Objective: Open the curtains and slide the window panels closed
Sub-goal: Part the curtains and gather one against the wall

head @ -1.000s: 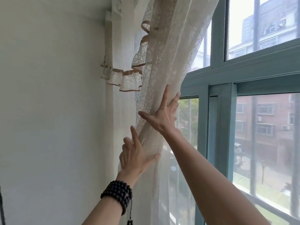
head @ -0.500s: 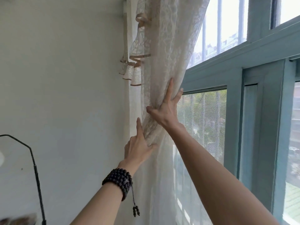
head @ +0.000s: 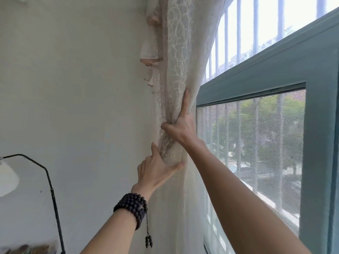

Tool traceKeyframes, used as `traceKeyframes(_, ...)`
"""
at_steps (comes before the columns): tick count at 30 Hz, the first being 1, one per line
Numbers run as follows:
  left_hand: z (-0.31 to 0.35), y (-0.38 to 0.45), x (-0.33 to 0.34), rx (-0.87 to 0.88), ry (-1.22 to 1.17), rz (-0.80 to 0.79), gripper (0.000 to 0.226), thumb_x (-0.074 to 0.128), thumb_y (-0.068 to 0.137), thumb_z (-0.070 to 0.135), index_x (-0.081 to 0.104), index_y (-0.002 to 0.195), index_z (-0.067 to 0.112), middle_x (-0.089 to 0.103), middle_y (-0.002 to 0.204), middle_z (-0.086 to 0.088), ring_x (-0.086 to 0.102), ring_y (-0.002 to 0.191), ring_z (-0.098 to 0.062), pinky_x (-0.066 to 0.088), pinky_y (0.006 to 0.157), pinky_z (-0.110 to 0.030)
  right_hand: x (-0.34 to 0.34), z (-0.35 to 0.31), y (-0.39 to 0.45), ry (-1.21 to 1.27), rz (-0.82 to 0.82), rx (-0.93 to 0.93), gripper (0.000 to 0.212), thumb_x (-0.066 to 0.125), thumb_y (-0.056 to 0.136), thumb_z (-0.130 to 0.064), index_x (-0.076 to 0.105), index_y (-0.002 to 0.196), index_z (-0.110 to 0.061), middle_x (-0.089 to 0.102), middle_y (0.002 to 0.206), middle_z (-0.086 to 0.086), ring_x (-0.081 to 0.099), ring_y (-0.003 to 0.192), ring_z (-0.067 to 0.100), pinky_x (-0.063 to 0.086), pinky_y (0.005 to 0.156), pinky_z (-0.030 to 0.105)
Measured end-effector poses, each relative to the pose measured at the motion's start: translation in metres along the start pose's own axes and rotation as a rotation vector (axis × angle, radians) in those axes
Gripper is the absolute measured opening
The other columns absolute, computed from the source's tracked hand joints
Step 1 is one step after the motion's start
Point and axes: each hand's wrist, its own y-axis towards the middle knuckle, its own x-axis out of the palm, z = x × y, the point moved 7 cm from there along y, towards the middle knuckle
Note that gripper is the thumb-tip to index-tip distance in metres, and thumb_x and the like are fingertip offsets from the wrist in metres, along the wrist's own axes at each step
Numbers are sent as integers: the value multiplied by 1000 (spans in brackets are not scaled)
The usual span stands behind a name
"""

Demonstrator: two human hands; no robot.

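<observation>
Head view: both raised hands (head: 178, 125) (head: 156, 169) clasp curtain (head: 176, 70).

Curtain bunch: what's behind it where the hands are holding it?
Behind the lace curtain, gripped by the left hand and right hand, only the wall shows beside it; the window frame edge there is covered.

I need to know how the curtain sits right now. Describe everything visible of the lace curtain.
The lace curtain is sheer, cream-white fabric with a woven leaf-like pattern, gathered into a thick vertical bunch against the wall, at the left edge of the teal window frame. Ruffled trim with tan edging hangs behind it near the top. Below the hands it falls loose and translucent. The right hand grips the bunch, index finger extended upward along it; the left hand cups it just below, between thumb and fingers.
</observation>
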Motion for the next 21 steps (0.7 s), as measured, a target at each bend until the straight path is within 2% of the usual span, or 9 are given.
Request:
traceKeyframes(2,-5,17,6,9,21,6,140,47,48,102,9,157,22,64,129,-12,62,116,-33,44,82,-41,12,10,10,46,-30,16,126,72,73,-12,-18,153,-53,60,97,2,60,66,17,51,56,27)
traceKeyframes(4,-11,39,12,30,40,25,134,50,49,100,21,153,20,67,121,-9,64,111,-33,44,78,-39,24,18,22,40,-48,14,125,68,76,-6,-18,155,-47,63,79,5,57,55,17,46,48,21)
traceKeyframes(7,-25,77,22,81,57,49,87,56,57,88,51,118,26,67,91,3,66,95,-29,43,68,-35,41,31,42,-66,-73,-6,121,65,80,-4,-22,157,-37,55,57,3,53,48,19,44,47,27)
traceKeyframes(10,-45,119,38,136,-23,8,38,63,74,70,57,82,34,61,72,13,67,84,-26,48,64,-32,62,56,59,-144,-54,-3,110,59,84,-8,-16,160,-32,59,68,6,59,60,27,45,55,32)
traceKeyframes(13,-58,152,57,167,-111,-5,43,56,74,74,50,64,32,55,64,17,66,80,-26,45,59,-31,86,89,72,-184,-22,43,87,52,89,-23,5,162,-20,58,87,7,61,84,38,52,77,42)
traceKeyframes(15,-60,166,69,201,-135,2,47,52,73,76,50,65,30,52,61,18,64,78,-27,41,58,-30,100,104,85,-223,-15,47,77,43,85,-38,26,155,-9,55,91,8,60,90,42,47,77,43)
traceKeyframes(17,-61,178,80,256,-121,9,31,58,85,59,53,77,30,47,63,20,64,81,-30,40,60,-30,109,111,98,-233,19,12,76,38,85,-52,39,145,-5,54,82,4,61,84,43,42,69,40)
traceKeyframes(19,-64,189,86,280,-62,24,18,55,90,45,56,92,27,56,71,15,64,87,-31,39,63,-32,114,114,107,-238,55,-29,86,40,89,-72,29,152,-15,57,77,0,63,76,36,45,63,38)
traceKeyframes(21,-72,202,94,285,-12,55,26,50,92,43,58,105,22,67,88,3,65,89,-30,40,65,-33,120,123,116,-263,66,-64,95,46,82,-85,5,154,-38,59,74,0,61,67,29,51,61,37)
